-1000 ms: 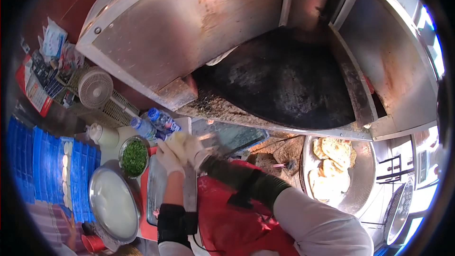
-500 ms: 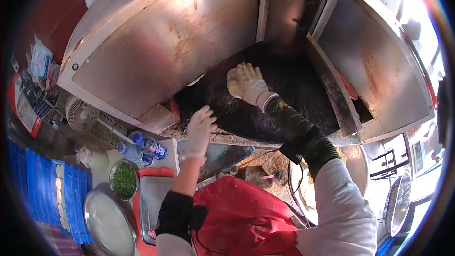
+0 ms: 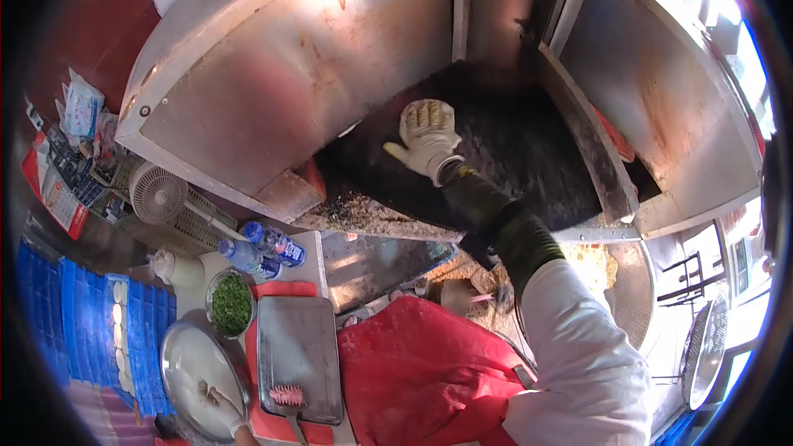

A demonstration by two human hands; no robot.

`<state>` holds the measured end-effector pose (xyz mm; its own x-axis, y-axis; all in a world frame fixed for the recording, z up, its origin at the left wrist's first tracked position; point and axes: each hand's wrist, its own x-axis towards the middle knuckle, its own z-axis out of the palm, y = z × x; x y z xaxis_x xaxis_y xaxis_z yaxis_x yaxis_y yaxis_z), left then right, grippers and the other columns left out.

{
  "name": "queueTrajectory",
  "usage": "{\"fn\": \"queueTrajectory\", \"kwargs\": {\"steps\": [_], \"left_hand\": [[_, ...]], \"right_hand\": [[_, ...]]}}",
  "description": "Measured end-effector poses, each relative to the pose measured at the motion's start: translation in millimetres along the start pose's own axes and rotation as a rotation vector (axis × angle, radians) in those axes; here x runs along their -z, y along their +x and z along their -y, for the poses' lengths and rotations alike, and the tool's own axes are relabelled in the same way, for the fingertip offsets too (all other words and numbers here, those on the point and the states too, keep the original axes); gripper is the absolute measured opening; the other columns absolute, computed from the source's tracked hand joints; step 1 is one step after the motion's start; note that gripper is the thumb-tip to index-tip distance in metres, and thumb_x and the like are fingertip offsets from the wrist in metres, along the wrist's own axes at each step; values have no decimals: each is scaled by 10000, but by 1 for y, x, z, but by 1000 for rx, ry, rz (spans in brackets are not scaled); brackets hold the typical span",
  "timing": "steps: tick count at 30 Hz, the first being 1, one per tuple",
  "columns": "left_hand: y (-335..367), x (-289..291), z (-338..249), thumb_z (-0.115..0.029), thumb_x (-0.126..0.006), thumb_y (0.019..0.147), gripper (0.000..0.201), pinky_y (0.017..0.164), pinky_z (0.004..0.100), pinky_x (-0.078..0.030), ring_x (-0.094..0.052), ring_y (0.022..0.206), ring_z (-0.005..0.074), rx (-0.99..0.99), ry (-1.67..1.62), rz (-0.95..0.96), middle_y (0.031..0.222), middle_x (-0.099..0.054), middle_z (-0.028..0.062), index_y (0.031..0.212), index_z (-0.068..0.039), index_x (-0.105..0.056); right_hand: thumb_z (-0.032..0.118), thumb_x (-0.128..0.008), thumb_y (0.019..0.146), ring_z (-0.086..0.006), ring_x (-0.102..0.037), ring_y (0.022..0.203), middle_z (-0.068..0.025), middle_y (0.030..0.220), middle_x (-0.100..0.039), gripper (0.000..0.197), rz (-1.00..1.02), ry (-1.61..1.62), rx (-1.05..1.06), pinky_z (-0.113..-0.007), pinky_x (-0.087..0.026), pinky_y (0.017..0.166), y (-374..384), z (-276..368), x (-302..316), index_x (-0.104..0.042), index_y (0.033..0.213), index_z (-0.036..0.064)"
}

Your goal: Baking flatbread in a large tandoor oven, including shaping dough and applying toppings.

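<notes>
My right hand (image 3: 428, 137), in a whitish glove with yellowed fingers, lies spread over the black round griddle (image 3: 529, 161). The thumb points left and nothing shows in its grasp; what lies under the palm is hidden. At the lower left my left hand (image 3: 221, 410), in a thin pale glove, reaches over a large round metal bowl (image 3: 168, 363) with whitish contents. Its fingers are slightly bent and apart, with no held thing visible. Beside that bowl lies a metal tray (image 3: 299, 339) with a pink-bristled brush (image 3: 288, 396) across its near end.
Metal panels (image 3: 273, 74) wall the griddle's far sides. Left of me stand a bowl of chopped greens (image 3: 230, 304), two blue-capped bottles (image 3: 273, 244), a fan (image 3: 159, 194) and blue crates (image 3: 87, 314). A large perforated metal pan (image 3: 634, 297) is at the right.
My left hand has swung from the griddle's near edge down left to the bowl. My right hand has turned upright on the griddle; the pale round patch beside it is out of sight.
</notes>
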<state>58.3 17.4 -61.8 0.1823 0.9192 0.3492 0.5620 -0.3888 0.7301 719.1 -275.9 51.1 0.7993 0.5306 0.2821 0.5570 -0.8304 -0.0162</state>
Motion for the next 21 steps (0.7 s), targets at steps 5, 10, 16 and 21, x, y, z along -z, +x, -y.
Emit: {"fn": "queueTrajectory", "kwargs": {"steps": [5, 10, 16, 21], "left_hand": [[-21, 31, 43, -37, -439, 896, 361, 943, 345, -411, -470, 1177, 297, -9, 372, 29, 1253, -488, 190, 1250, 34, -448], [-44, 53, 32, 27, -435, 842, 396, 970, 369, -369, -478, 1152, 323, 82, 458, 10, 1238, -508, 179, 1237, 28, -463], [-47, 55, 77, -16, -454, 855, 390, 996, 412, -345, -462, 1162, 340, 36, 489, -43, 1230, -507, 198, 1243, 27, -456], [-23, 60, 105, -63, -465, 885, 366, 991, 414, -356, -458, 1171, 349, -21, 622, -26, 1230, -505, 211, 1238, 33, -456]], "right_hand": [[700, -376, 784, -442, -7, 1380, -272, 1485, -107, 1009, 24, 97, 103, -557, 53, 1084, -9, 13, -18, -160, 1422, -51], [655, -408, 820, -446, -101, 1369, -304, 1449, -184, 983, -42, 99, 221, -478, -43, 1117, -65, -2, -21, -182, 1389, -114], [675, -331, 842, -373, -127, 1387, -265, 1468, -187, 958, -117, 11, 177, -492, -52, 1117, -3, -3, -23, -196, 1398, -93], [674, -263, 860, -379, -201, 1361, -247, 1445, -262, 912, -67, -61, 212, -442, -101, 1116, 28, 20, -15, -253, 1390, -69]]}}
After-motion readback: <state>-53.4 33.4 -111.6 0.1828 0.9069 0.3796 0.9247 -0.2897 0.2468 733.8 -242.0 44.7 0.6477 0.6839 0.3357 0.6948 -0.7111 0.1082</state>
